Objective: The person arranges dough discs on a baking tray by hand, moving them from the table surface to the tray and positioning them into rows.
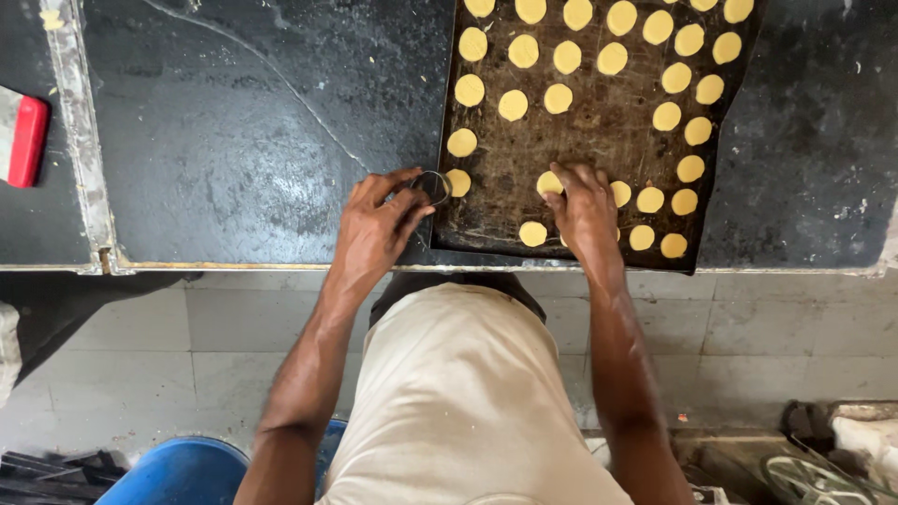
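A dark baking tray (486,201) lies on a black stone counter and carries several round yellow dough discs (558,98) in rows. My left hand (374,229) rests at the tray's left edge, fingers closed on a round metal cutter ring (432,185), right beside a disc (457,182). Over the tray's near part, my right hand (585,210) lies palm down with its fingertips on a disc (548,182). Another disc (533,234) sits between my two hands near the tray's front edge.
The black counter (243,140) has a metal-edged seam (79,140) at the left. A red-handled scraper (21,138) lies at the far left. Below the counter edge are a tiled floor (748,337), a blue tub (182,472) and clutter at the bottom right.
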